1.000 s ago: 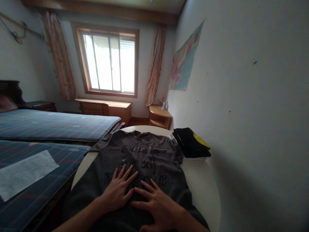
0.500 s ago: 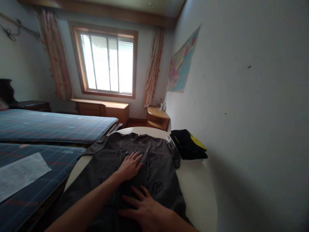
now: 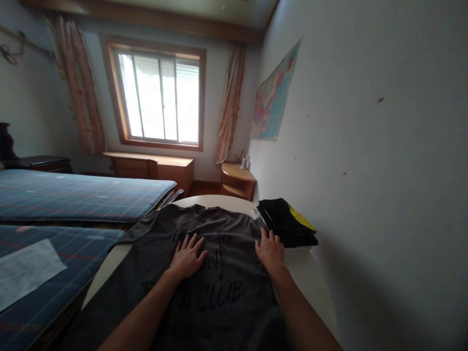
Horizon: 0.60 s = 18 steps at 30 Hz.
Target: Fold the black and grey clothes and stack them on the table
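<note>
A dark grey T-shirt (image 3: 215,312) with black lettering lies spread over the white table (image 3: 312,273), its collar toward the window. My left hand (image 3: 187,258) rests flat on the chest print, fingers spread, covering part of the letters. At the shirt's right sleeve edge is my right hand (image 3: 270,247), fingers apart and bent a little over the cloth. Whether its fingertips pinch any fabric cannot be made out. Just beyond that hand sits a folded stack of black and yellow clothes (image 3: 287,219).
Blue plaid mattresses (image 3: 84,197) are on the left, the nearer one bearing a sheet of paper (image 3: 31,270). A bare wall (image 3: 395,219) runs close along the right. Behind the table stand a corner shelf (image 3: 237,173) and a low wooden desk (image 3: 171,168).
My right hand has moved from the lower print to the shirt's right sleeve. My left hand stays on the chest print, slightly lower and further left. The lettering looks flatter.
</note>
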{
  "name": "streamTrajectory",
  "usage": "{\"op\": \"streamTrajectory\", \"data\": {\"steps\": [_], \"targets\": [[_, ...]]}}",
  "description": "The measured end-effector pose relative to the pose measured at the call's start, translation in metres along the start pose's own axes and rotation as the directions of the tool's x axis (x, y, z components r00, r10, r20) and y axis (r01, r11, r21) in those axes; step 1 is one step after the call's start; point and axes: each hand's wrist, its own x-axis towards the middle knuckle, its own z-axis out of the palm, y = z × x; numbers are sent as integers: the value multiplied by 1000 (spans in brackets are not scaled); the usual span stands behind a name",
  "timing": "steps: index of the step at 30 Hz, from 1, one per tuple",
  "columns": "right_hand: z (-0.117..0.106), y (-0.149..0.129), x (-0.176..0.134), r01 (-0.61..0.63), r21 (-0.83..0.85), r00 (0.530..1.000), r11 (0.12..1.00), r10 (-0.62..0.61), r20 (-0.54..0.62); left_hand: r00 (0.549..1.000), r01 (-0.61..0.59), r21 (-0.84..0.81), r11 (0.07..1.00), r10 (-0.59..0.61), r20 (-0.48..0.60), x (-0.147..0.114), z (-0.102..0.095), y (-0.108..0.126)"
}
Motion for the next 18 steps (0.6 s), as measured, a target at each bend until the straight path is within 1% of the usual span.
{"op": "streamTrajectory", "data": {"steps": [1, 3, 5, 7, 8, 10, 12, 13, 14, 15, 16, 18], "targets": [[6, 0, -2, -3, -5, 1000, 1000, 3, 0, 1000, 6, 6, 1000, -6, 4, 0, 0, -1], [17, 0, -5, 38, 14, 999, 999, -38, -12, 1000, 7, 17, 1000, -7, 3, 0, 1, -1], [25, 0, -7, 125, 63, 992, 990, -123, -33, 1000, -3, 21, 1000, 3, -8, -1, 2, -1], [29, 0, -6, 230, 138, 973, 963, -225, -51, 1000, -18, 16, 1000, 18, -25, -2, 3, -1], [29, 0, -5, 287, 186, 958, 940, -280, -61, 999, -31, 11, 999, 32, -38, -3, 4, 0], [28, 0, -3, 400, 304, 916, 865, -393, -86, 995, -71, -8, 997, 70, -70, -4, 3, 1], [26, 0, -1, 459, 445, 882, 769, -455, -123, 990, -107, -28, 994, 104, -91, -4, 3, 2], [27, -1, 0, 458, 506, 881, 731, -447, -153, 989, -117, -37, 992, 113, -91, -4, 3, 2], [28, 0, 1, 442, 549, 892, 710, -411, -186, 989, -119, -44, 992, 115, -87, -4, 4, 2], [31, 0, 2, 412, 569, 910, 712, -353, -216, 990, -119, -49, 992, 115, -82, -4, 4, 2], [34, 1, 3, 369, 566, 929, 737, -281, -240, 990, -120, -53, 991, 116, -78, -4, 5, 2], [43, 5, 4, 256, 502, 958, 826, -150, -243, 990, -125, -58, 990, 121, -77, -3, 6, 1]]}}
